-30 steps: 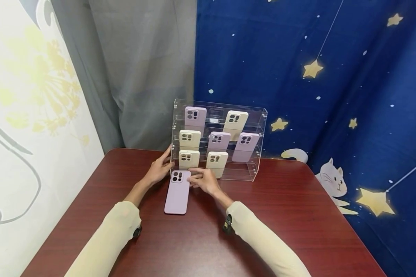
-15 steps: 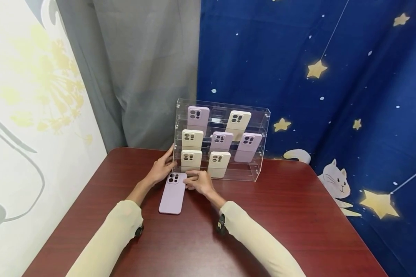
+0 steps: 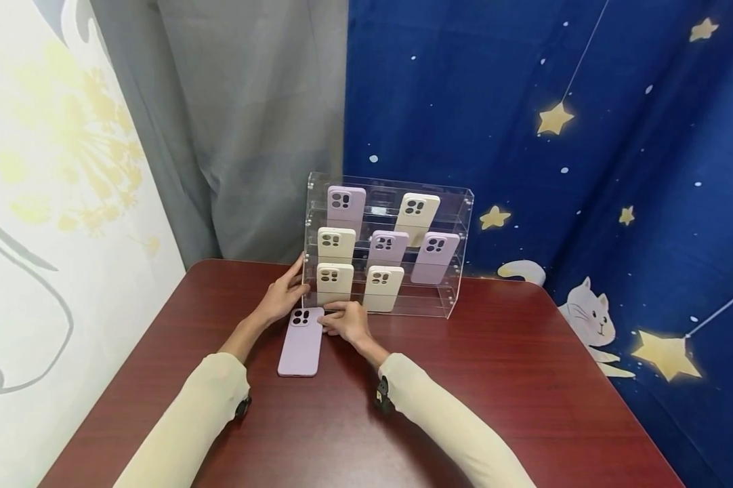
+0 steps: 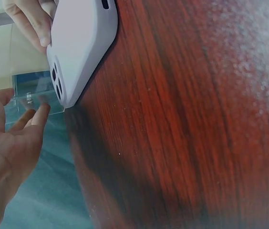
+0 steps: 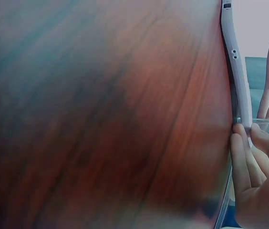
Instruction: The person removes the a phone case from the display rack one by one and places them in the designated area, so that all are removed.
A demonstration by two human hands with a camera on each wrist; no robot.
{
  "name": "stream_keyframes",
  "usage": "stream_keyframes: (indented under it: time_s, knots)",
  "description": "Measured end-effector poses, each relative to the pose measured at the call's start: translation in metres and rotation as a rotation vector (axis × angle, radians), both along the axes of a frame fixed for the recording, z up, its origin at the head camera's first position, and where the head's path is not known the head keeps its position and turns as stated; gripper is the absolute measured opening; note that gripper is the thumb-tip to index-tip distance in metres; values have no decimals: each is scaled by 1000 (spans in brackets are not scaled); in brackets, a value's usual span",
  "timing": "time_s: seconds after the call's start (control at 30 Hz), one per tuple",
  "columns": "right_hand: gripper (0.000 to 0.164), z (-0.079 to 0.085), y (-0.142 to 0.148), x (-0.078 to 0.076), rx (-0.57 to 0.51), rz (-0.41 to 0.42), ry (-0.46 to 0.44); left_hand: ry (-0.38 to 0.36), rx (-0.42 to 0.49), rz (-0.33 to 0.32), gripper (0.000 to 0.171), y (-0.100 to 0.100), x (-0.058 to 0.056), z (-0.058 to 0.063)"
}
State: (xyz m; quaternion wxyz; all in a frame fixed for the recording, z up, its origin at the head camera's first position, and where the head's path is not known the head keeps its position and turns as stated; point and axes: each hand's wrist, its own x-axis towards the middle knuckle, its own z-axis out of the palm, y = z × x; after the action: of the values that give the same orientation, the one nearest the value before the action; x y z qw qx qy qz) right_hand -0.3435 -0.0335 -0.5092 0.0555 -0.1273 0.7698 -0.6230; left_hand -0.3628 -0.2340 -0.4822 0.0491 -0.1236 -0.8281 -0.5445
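Observation:
A lilac phone case (image 3: 301, 343) lies at a slant just in front of the clear display stand (image 3: 424, 306), its camera-cutout end toward the stand. My right hand (image 3: 347, 321) pinches its upper right corner between thumb and fingers, which the right wrist view shows up close. At the stand's left side rests my left hand (image 3: 279, 298), its fingers fairly straight along the panel and its thumb near the front edge. In the left wrist view, the left hand's fingers (image 4: 29, 121) touch the clear plastic beside the lilac case.
The stand's tiers hold several cases: a lilac case (image 3: 345, 210) and a cream case (image 3: 418, 211) on top, others below, including a cream case (image 3: 381, 290) at lower middle. Dark red table (image 3: 494, 400) reaches back to a grey curtain (image 3: 263, 135) and a blue starry curtain (image 3: 440, 102).
My right hand has moved left and slightly down, drawing the lilac phone case a little left and away from the stand. The left hand has stayed at the stand's side.

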Motion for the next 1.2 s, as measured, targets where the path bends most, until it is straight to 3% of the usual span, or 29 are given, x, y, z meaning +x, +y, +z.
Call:
stream_keyframes:
  time_s: [0.23,0.53,0.9,1.2]
  knots:
    - [31,0,-2,1,23,-45,12,4,31,-12,81,-1,-3,-2]
    - [29,-1,4,1,20,-37,2,25,-21,26,81,0,0,0]
    - [30,8,27,5,148,-35,168,81,8,19,81,2,-2,-1]
    - [34,24,50,12,109,-38,201,91,2,35,82,1,-4,0]
